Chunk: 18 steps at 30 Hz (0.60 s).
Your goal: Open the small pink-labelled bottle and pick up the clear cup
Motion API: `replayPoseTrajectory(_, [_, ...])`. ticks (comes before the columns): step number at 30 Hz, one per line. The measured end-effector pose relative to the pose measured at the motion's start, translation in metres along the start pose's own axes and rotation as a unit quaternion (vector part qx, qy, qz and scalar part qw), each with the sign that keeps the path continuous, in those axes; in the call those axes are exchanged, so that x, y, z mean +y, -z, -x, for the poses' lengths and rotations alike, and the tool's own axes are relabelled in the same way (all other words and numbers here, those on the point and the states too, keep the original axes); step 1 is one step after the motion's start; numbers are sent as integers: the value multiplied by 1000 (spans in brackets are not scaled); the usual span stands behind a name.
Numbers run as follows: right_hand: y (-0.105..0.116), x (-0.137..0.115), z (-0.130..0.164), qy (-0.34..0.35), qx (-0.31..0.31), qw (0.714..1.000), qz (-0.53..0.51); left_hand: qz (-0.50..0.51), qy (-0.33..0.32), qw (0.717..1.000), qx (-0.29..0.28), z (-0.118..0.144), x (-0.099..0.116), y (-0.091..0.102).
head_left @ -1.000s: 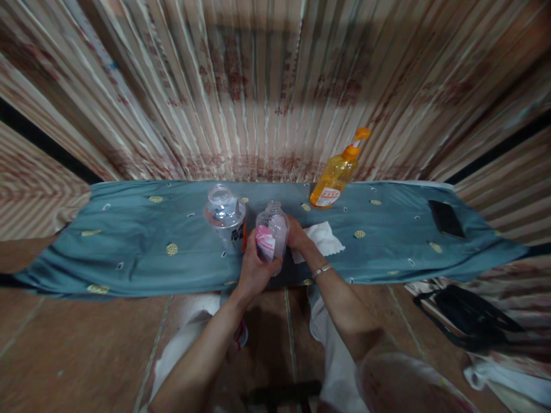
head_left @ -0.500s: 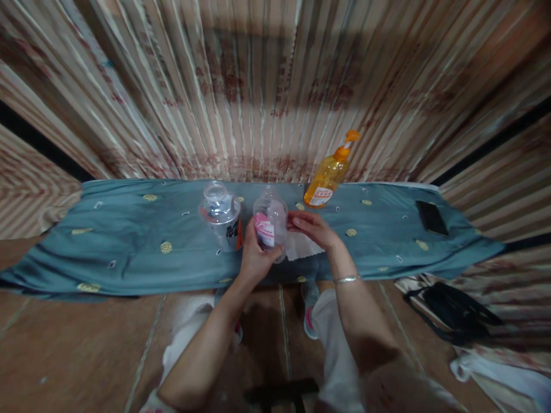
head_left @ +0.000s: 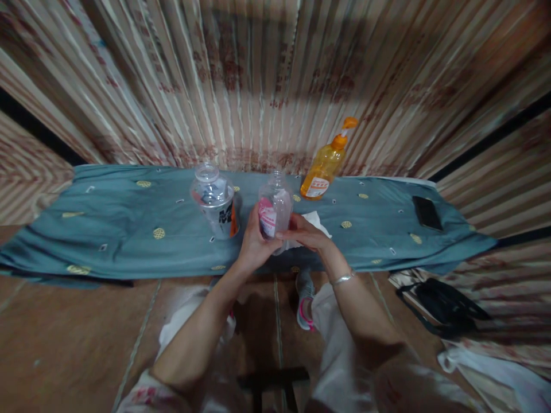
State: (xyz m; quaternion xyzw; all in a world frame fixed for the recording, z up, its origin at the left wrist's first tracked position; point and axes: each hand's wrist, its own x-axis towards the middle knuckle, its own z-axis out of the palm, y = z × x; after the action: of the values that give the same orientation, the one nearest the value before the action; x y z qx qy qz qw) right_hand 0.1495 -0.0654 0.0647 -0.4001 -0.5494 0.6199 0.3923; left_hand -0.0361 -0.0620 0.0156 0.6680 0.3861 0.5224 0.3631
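Left hand (head_left: 253, 244) wraps around a clear plastic bottle (head_left: 275, 209) with a pink label, fingers closed on its lower body, bottle upright and uncapped, centre of frame just above the near edge of the blue cloth (head_left: 129, 229). Right hand (head_left: 303, 235) sits at the bottle's right side, fingers half curled and touching the bottle base; whether it pinches anything cannot be told. A white cloth (head_left: 316, 221) lies flat directly behind the right hand, touching or nearly touching it.

Step in hand, judged: bottle is steadied by the left hand while the right works at its side or label. Next move likely calls for a firm left grip so the light bottle does not crush or twist, and a short reach back to the white cloth.

A second clear bottle (head_left: 215, 201) with dark label stands just left of the held one, close enough to knock with the left knuckles. Orange pump bottle (head_left: 325, 166) stands upper right of centre, near the curtain (head_left: 275, 74), apart from the hands. Black phone (head_left: 426, 212) lies far right on the cloth, well apart. Open room: wide bare cloth at left of frame and between white cloth and phone. Near edge of the cloth runs right under the wrists; a dropped bottle would fall to the floor (head_left: 77, 332).
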Motion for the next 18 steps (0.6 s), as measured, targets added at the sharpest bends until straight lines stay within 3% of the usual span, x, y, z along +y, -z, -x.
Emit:
replayPoseTrajectory(5, [13,-8,7,-19,15,999,27,15,8,999,-30,7,1,-4])
replayPoseTrajectory(9, [33,-15,5,24,98,995,23,30,16,999,-23,5,7,-9])
replayPoseTrajectory(14, [59,-20,-2,58,213,974,48,58,41,997,20,-3,24,-6])
replayPoseTrajectory(18, [67,-1,1,78,275,952,110,89,70,989,99,3,31,13])
